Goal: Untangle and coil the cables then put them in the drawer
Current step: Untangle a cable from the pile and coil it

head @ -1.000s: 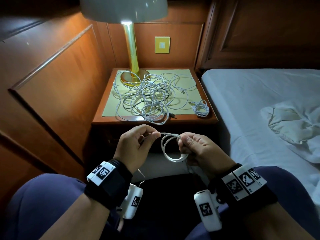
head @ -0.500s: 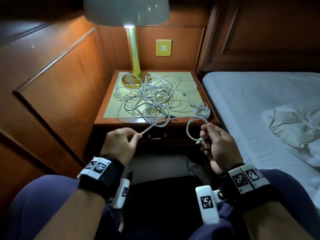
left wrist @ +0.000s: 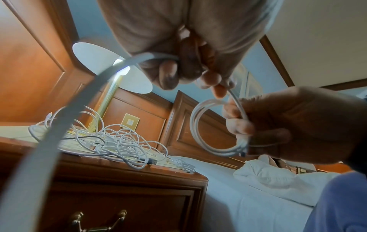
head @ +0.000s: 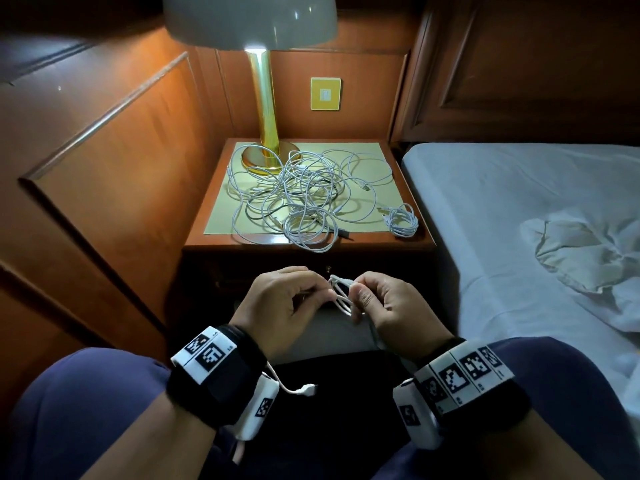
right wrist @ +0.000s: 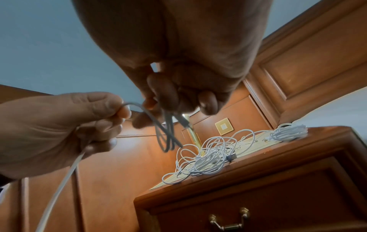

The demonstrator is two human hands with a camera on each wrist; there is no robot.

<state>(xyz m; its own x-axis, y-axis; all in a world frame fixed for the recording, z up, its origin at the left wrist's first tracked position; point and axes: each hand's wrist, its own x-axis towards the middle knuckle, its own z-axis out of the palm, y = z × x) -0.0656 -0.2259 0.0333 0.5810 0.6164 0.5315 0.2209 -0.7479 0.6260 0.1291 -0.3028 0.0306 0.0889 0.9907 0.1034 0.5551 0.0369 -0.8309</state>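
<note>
— Head view: what do the hands hold?
— The right hand [head: 388,306] grips a small white cable coil [left wrist: 214,130]. The left hand [head: 280,306] pinches its loose end.
— And the rest?
— The tangled cables [head: 304,199] lie on the nightstand [head: 429,242], above the closed drawer [right wrist: 278,196].

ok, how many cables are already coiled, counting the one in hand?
2: one finished coil at the nightstand's front right corner, one partly wound coil held between both hands. The tangled pile may hide others.
</note>
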